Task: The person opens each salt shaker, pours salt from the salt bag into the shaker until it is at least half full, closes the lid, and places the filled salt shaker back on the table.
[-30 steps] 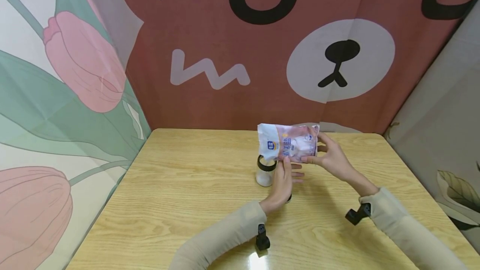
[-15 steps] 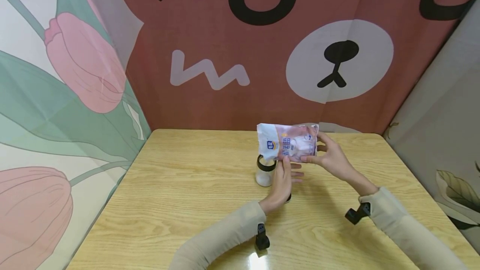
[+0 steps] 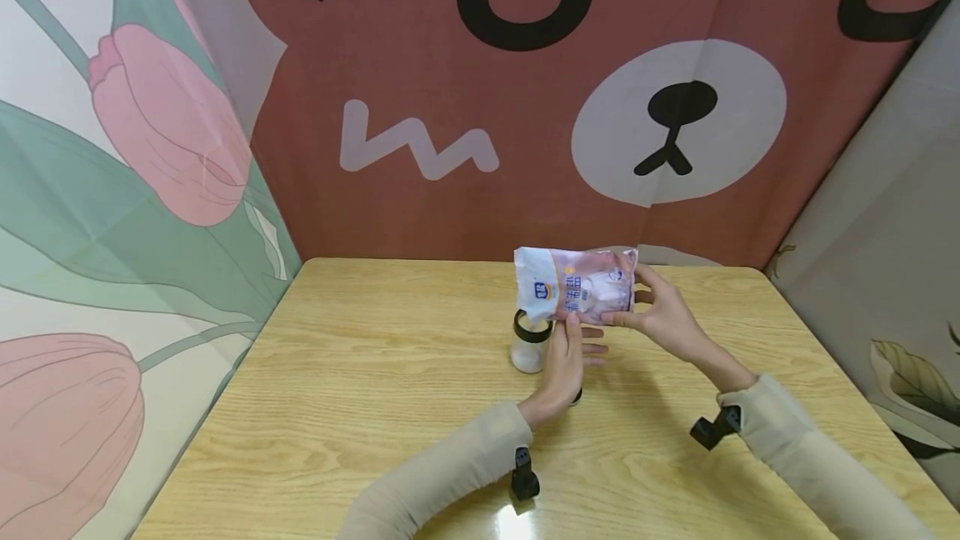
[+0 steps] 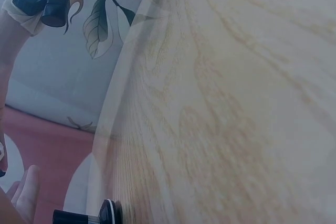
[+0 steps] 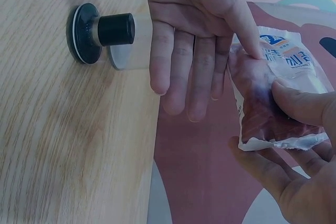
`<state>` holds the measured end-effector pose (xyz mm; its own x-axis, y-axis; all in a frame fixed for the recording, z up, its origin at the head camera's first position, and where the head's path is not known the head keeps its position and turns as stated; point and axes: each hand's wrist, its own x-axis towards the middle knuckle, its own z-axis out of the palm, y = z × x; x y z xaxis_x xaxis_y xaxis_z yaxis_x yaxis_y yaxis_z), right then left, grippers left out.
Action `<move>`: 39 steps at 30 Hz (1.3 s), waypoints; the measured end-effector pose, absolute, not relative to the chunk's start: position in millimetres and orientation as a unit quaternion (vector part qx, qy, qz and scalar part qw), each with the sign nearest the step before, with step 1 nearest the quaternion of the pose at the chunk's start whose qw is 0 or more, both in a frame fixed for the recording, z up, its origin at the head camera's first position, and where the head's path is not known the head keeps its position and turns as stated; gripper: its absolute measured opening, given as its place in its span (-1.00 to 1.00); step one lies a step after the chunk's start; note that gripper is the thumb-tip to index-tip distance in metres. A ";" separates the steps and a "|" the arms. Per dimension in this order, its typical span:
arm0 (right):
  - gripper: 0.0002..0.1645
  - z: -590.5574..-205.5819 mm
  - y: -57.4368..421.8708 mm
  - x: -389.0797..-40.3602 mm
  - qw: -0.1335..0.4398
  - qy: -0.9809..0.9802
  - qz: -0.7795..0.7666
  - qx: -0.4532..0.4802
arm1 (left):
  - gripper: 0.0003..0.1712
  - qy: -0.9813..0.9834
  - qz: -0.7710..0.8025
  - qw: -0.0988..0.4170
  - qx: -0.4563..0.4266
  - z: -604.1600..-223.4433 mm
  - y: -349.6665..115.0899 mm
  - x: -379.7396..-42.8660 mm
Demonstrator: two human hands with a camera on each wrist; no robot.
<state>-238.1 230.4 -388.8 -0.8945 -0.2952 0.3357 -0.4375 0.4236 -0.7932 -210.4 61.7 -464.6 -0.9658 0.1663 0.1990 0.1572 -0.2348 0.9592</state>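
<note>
Head view: Your right hand grips the right end of a pink-and-white bag, thumb in front and fingers behind, raised above the tabletop. Your left hand is just under it, fingers straight, thumb tip touching the lower edge. The bag's white end partly covers the mouth of an upright, black-rimmed jar with something white inside. The lifting looks done; the bag is not yet set down.

Left wrist view: A black knobbed lid rests on the tabletop at the bottom edge. The hand is too cropped to tell what it touches.

Right wrist view: Your right fingers and thumb pinch the bag near its crimped end. The lid stands apart from the jar, so covering it probably remains. You cannot tell whether the bag is torn.

Against the earlier head frames, almost nothing differs: bag, jar and both hands keep their places.
</note>
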 end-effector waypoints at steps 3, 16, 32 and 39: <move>-0.05 -389.0 230.6 -238.1 0.071 -0.839 0.494 0.218 | -0.43 0.619 0.775 0.000 0.129 -464.8 62.0 -210.4; -0.09 -388.4 230.6 -237.5 0.068 -0.837 0.496 0.221 | -0.43 0.629 0.768 -0.002 0.121 -466.7 61.4 -211.0; -0.14 -387.1 229.9 -237.0 0.081 -0.844 0.483 0.219 | -0.43 0.629 0.768 -0.010 0.120 -464.1 61.6 -210.5; -0.14 -387.3 230.4 -237.4 0.092 -0.848 0.472 0.223 | -0.43 0.633 0.766 -0.018 0.111 -464.1 63.3 -210.9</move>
<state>-237.4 230.4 -387.3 -0.8833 -0.2914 0.3672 -0.4656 0.4540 -0.7596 -210.9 63.3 -464.1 -0.9747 0.1121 0.1935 0.1688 -0.1985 0.9654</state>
